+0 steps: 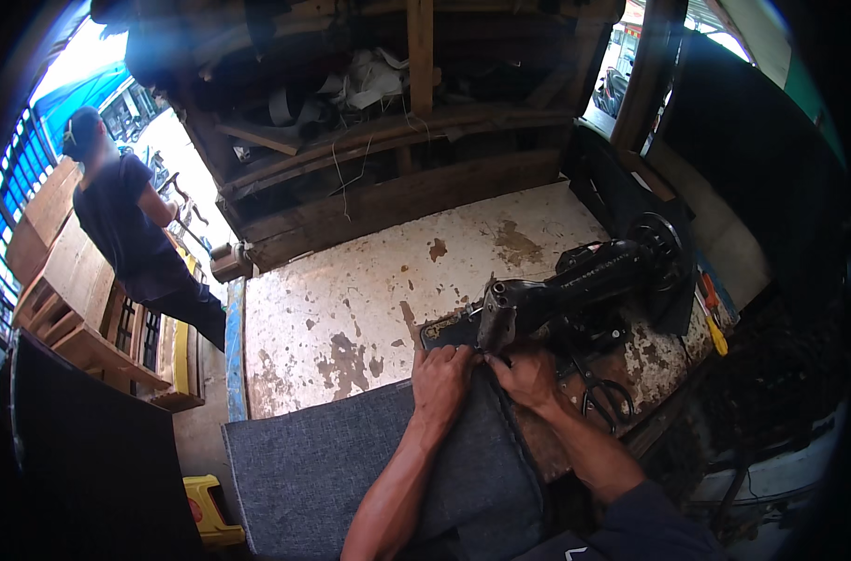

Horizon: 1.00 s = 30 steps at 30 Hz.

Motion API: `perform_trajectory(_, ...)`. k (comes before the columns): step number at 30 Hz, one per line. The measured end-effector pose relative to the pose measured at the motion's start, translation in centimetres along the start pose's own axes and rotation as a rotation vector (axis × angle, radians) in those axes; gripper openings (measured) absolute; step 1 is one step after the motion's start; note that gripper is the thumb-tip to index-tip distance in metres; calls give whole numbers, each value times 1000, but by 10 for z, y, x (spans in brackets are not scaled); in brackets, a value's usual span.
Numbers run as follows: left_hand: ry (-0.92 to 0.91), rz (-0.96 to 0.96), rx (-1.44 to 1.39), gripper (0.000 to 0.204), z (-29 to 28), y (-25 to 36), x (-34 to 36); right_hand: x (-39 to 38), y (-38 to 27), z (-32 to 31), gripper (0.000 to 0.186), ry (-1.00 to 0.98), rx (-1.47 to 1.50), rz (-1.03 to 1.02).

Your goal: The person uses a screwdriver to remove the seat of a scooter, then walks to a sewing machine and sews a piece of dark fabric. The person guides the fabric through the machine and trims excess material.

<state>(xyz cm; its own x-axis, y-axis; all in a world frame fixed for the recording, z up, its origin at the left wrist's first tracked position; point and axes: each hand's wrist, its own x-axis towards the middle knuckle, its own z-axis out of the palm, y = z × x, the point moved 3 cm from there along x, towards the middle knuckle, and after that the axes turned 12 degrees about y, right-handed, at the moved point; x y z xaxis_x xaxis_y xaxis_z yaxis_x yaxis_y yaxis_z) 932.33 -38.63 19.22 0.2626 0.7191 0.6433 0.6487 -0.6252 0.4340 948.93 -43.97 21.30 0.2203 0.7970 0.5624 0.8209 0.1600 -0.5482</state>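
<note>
A dark grey-blue cloth (323,467) lies over the front of the worktable and drapes toward me. My left hand (441,381) has its fingers bent over the cloth's far edge, just left of the black sewing machine's (584,282) needle end. Close beside it, my right hand (526,377) pinches the folded edge of the same cloth, thumb toward the needle. The needle and presser foot are hidden behind the machine head and my fingers. Black-handled scissors (622,402) lie by my right wrist.
The worktable (351,290) has chipped white paint. Screwdrivers with orange and yellow handles (717,337) lie at its right edge. Dark wooden shelves (388,140) holding material stand behind. At the left, a person (117,206) stands near wooden furniture (79,290); a yellow stool (210,510) is lower left.
</note>
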Motion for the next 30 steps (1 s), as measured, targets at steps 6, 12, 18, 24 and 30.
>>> perform_trajectory(6, 66, 98, 16, 30, -24, 14, -3, -15, -1, -29, 11, -81, 360, 90)
perform_trajectory(12, 128, 181, -5, 29, -41, 26, -3, -61, -15, -62, 10, -469, 776, 445)
perform_trajectory(18, 1, 133, -155, 26, -37, 38, -9, -90, -33, -67, 10, -527, 737, 441)
perform_trajectory(24, -159, 147, -9, 26, -25, 39, -13, -88, -37, -71, 12, -606, 694, 345)
perform_trajectory(30, -193, 101, 89, 29, -22, 42, -27, 8, 21, -43, 17, -214, 353, 460)
